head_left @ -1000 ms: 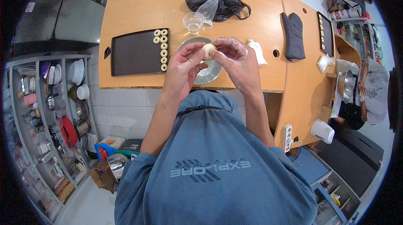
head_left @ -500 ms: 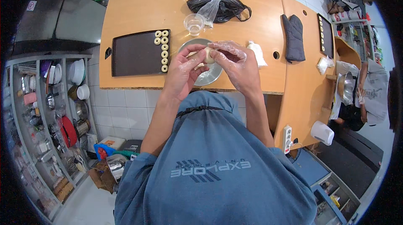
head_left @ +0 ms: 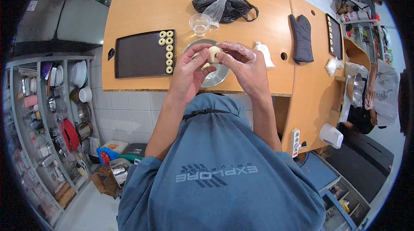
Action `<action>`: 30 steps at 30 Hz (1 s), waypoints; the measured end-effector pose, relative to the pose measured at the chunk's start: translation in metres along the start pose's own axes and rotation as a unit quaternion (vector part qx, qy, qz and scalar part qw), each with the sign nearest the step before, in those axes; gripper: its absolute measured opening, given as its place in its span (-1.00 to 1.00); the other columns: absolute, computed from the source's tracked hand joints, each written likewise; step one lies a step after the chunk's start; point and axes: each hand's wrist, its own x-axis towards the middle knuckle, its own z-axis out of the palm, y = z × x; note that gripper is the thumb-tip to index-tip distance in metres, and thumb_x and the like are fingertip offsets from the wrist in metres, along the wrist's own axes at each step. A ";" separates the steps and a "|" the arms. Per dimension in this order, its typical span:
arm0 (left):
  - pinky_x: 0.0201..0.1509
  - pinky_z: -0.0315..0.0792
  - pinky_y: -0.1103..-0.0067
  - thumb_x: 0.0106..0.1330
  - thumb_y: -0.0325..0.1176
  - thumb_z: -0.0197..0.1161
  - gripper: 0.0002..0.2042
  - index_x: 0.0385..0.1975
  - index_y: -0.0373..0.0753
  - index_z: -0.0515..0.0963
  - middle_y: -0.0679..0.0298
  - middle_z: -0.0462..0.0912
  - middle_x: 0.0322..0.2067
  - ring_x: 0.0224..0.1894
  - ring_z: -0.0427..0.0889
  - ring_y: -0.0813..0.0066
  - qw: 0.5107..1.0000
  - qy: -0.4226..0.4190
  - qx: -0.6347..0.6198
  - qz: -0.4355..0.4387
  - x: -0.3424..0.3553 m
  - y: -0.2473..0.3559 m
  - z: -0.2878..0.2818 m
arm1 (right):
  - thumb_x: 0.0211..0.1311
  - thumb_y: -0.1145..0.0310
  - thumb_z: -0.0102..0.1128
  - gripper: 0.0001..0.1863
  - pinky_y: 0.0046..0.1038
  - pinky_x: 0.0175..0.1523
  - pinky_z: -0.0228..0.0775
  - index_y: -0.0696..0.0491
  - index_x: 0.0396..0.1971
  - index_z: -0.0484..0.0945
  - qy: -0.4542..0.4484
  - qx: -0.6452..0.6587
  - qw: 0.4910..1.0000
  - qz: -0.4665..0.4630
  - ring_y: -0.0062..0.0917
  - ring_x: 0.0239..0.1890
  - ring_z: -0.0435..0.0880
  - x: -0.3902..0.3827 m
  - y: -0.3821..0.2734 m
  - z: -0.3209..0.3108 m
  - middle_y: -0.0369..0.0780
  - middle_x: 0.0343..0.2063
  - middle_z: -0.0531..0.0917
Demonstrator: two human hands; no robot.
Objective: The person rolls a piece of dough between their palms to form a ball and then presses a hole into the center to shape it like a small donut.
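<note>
Pinching a pale dough piece [head_left: 213,53] from both sides: left hand [head_left: 187,70] had it between thumb and fingers, right hand [head_left: 242,63] closed on its other side, thumb at what looked like a central hole. Underside of the piece hidden. White dust showed on both hands. Step in hand read as working the ring's shape; light, even pressure seemed best, turning bit by bit, wall kept equal all round, since soft dough would likely dent or tear under a one-sided squeeze. Piece was held up over a metal bowl [head_left: 221,78], white powder [head_left: 210,77] inside, handy for sticky fingertips. Left of the grip, a dark tray [head_left: 137,56] carried eight dough rings [head_left: 169,48] along its side nearest the grip, six in one column, two beside; their size made a fair guide. Beyond the grip stood a clear cup [head_left: 199,25], then a black plastic bag [head_left: 235,7] with a clear bag [head_left: 218,7] against it. Just right of the grip, a white packet [head_left: 264,54]; farther right, a dark oven mitt [head_left: 301,39].
</note>
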 end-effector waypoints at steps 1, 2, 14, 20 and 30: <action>0.01 0.57 0.48 0.42 -0.42 0.21 -0.75 0.06 -0.23 0.49 0.22 0.64 -0.04 0.00 0.62 0.49 1.000 0.014 -0.004 -0.004 0.000 0.000 0.001 | 0.23 0.38 0.35 -0.64 -0.52 -0.04 0.55 0.24 -0.02 0.64 0.000 -0.004 1.000 0.006 -0.56 -0.16 0.70 0.000 0.000 0.000 -0.15 -0.21 0.75; -0.04 0.54 0.52 0.41 -0.45 0.22 -0.75 0.05 -0.23 0.50 0.22 0.67 -0.07 -0.04 0.63 0.51 1.000 0.028 -0.008 -0.008 -0.001 0.000 0.002 | 0.23 0.38 0.36 -0.63 -0.52 -0.04 0.55 0.24 -0.01 0.63 0.001 -0.007 1.000 0.011 -0.56 -0.16 0.70 0.001 0.000 -0.001 -0.15 -0.21 0.75; -0.09 0.53 0.65 0.38 -0.40 0.29 -0.74 0.01 -0.29 0.56 0.26 0.70 -0.14 -0.16 0.65 0.61 0.996 0.022 0.082 0.014 0.001 0.008 0.008 | 0.18 0.44 0.39 -0.63 -0.52 -0.02 0.55 0.28 -0.05 0.60 -0.002 0.037 0.999 -0.003 -0.55 -0.14 0.69 0.000 0.003 0.000 -0.16 -0.22 0.72; -0.15 0.50 0.70 0.37 -0.45 0.27 -0.78 -0.03 -0.34 0.62 0.25 0.72 -0.16 -0.20 0.65 0.65 0.992 0.078 0.089 0.044 0.000 0.005 0.012 | 0.18 0.44 0.39 -0.67 -0.52 -0.03 0.55 0.26 -0.08 0.62 -0.015 -0.003 1.000 -0.020 -0.56 -0.16 0.70 0.000 -0.001 0.003 -0.16 -0.22 0.73; -0.03 0.56 0.52 0.38 -0.45 0.24 -0.77 -0.01 -0.33 0.60 0.20 0.68 -0.10 -0.09 0.64 0.52 0.996 0.051 0.069 0.032 -0.001 0.005 0.007 | 0.16 0.43 0.42 -0.59 -0.51 -0.03 0.55 0.26 -0.01 0.57 0.002 0.040 0.999 0.005 -0.52 -0.13 0.70 0.001 0.000 0.003 -0.13 -0.18 0.72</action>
